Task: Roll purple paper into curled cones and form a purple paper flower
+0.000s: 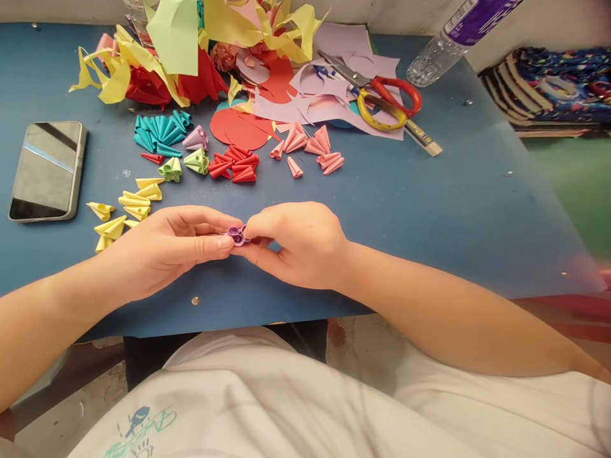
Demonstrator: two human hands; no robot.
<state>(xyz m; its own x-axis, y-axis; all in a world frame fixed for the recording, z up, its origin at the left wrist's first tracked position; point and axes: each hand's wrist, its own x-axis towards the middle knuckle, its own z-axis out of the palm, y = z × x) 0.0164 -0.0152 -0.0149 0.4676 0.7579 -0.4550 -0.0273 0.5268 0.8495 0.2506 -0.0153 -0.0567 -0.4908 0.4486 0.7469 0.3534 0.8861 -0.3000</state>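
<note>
Between my two hands, above the front part of the blue table, is a small bunch of purple rolled paper cones (236, 235), their spiral ends facing up. My left hand (184, 245) pinches it from the left with thumb and fingers. From the right, my right hand (298, 242) grips the same bunch, and its fingers partly hide it. Yellow paper cones (136, 200) lie just beyond my left hand. Farther back are teal cones (160, 132), light green cones (196, 161), a lilac bunch (195, 138), red cones (233, 164) and pink cones (305, 143).
A phone (48, 168) lies at the left. Scissors (375, 86) rest on lilac paper scraps (334, 105) at the back, near a cutter (422, 137) and a plastic bottle (439, 54). Crumpled yellow and red paper (200, 76) is heaped at the back left. Red paper circles (238, 129) lie mid-table.
</note>
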